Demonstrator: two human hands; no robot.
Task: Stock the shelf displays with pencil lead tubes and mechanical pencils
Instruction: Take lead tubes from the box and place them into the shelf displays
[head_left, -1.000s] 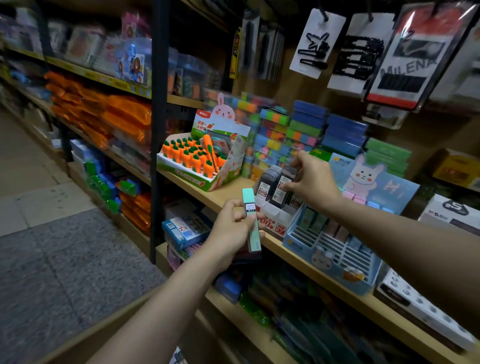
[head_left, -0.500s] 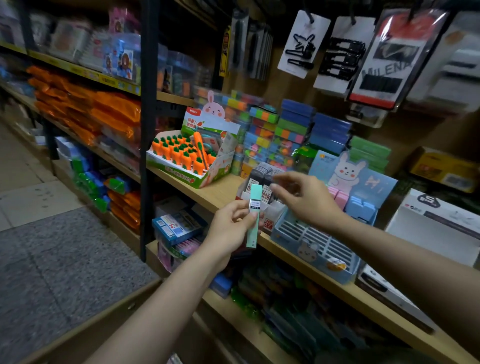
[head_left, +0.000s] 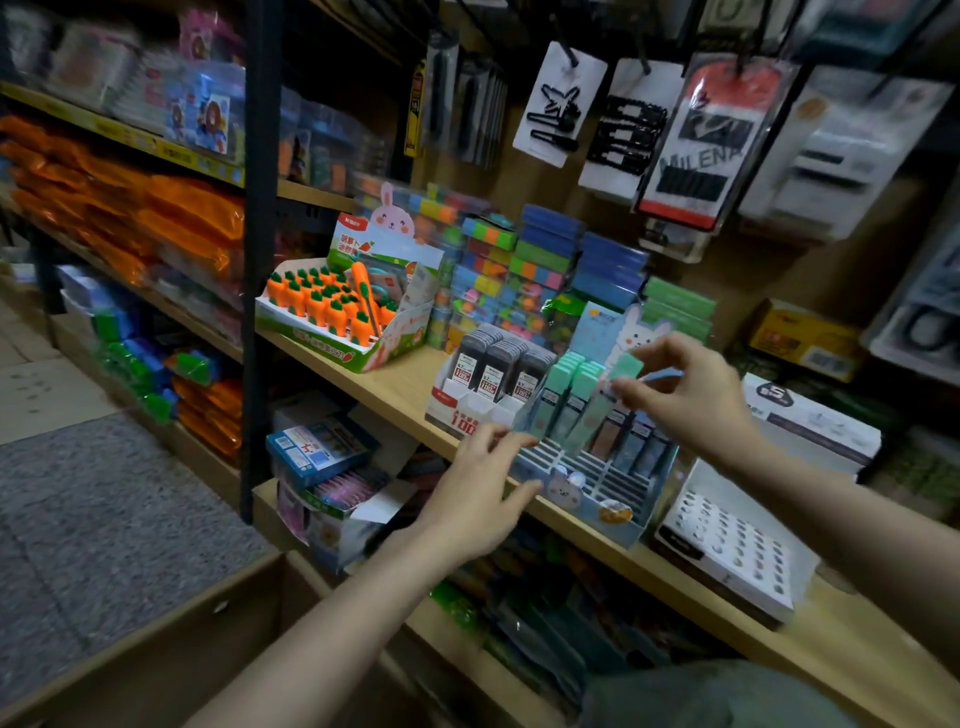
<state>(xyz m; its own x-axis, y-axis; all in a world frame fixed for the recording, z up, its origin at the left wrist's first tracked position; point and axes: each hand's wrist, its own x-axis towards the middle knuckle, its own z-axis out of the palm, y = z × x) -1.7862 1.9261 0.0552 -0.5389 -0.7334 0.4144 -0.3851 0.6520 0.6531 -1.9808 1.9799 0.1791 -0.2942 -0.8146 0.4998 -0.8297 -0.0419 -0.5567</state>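
Pinching the cap end of a mint-green pencil lead tube (head_left: 605, 397) with the right hand (head_left: 691, 395), tube tilting over the pale blue bunny-printed cardboard display tray (head_left: 597, 480) on the light wooden shelf (head_left: 395, 384). Hovering just before the tray's front with the left hand (head_left: 480, 499), fingers relaxed, holding nothing. Standing beside: dark grey lead tubes (head_left: 498, 358) in a white box.

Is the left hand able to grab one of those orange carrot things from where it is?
Probably yes. The left hand is open and holds nothing, and the carrots stand uncovered in their box further left on the same shelf, with nothing between.
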